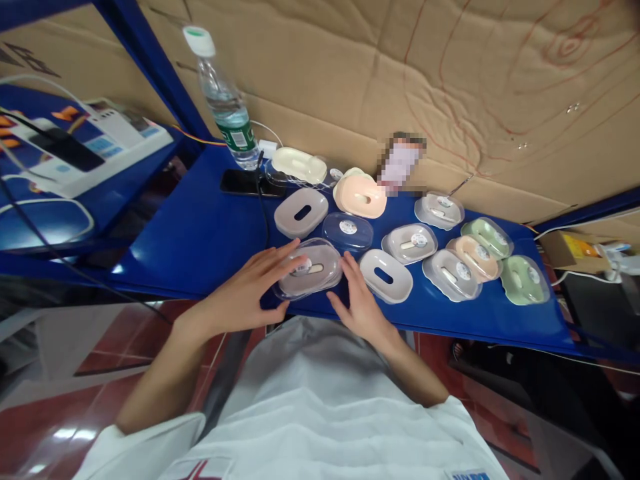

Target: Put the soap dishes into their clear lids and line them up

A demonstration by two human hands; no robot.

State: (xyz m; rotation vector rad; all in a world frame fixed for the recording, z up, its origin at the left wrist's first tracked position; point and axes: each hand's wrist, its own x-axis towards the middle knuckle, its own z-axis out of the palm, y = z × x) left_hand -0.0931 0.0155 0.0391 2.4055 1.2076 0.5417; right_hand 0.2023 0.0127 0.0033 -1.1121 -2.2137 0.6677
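A grey soap box (320,279) with a clear lid sits at the front edge of the blue table. My left hand (260,277) is spread over its left side, the fingertips on or just above the lid. On the other side my right hand (361,298) has its fingers by the right end of the box, thumb apart. Neither hand is closed around it. A clear lid with a round label (361,233) lies just behind. Two oval trays with a slot flank these: a grey tray (301,215) behind left and a whitish tray (397,283) to the right.
Several lidded soap boxes (453,277) stand at the right. Behind are a peach tray (367,203), a cream tray (293,162) and a blurred-out upright object (400,163). A water bottle (227,113), a black phone (245,183) and a cable (263,207) are at the left. Cardboard (340,80) walls the back.
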